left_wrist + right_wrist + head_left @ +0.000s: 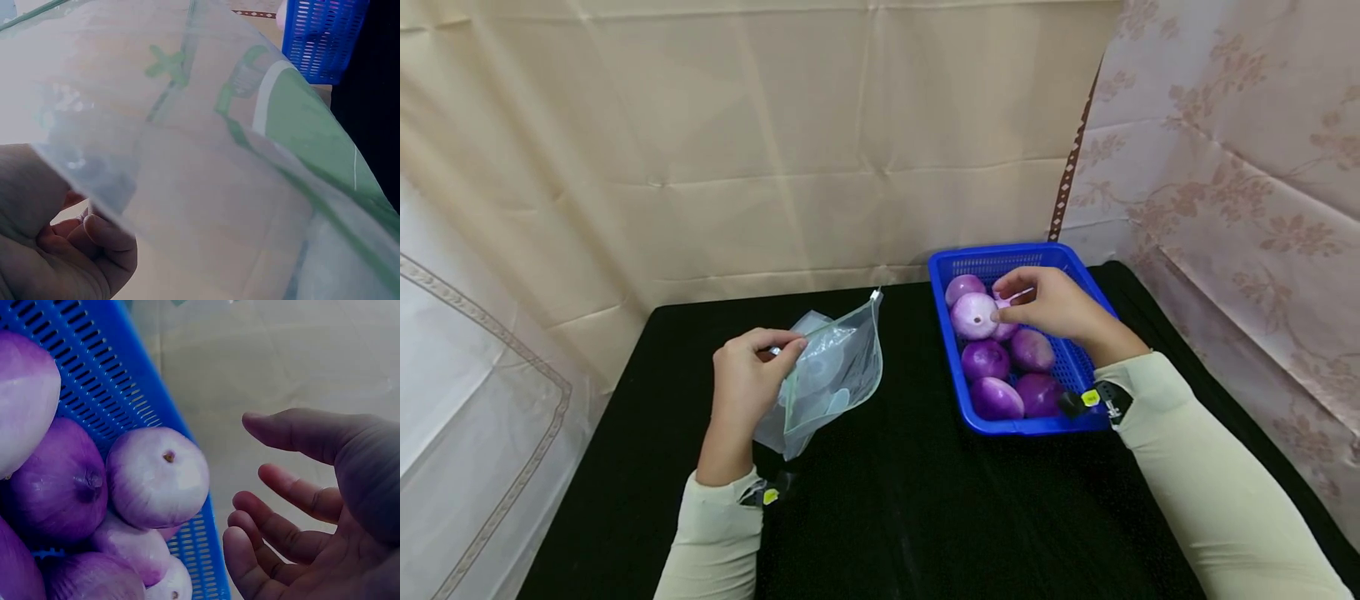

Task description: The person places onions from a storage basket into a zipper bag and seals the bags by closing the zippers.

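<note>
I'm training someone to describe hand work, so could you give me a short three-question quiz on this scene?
1. True or false: the left hand grips the plastic bag.
2. What colour is the basket under the onions? A red, B blue, C green.
3. What does the right hand hold?

Key: 1 true; 2 B; 3 nothing: in the right wrist view its fingers are apart from the onions.

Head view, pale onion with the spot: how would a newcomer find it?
On the black-draped table, find the blue rectangular plastic basket. In its far-left part, left of the right hand, sits the round pale-purple onion. Its whitish spot sets it apart from its neighbours.
</note>
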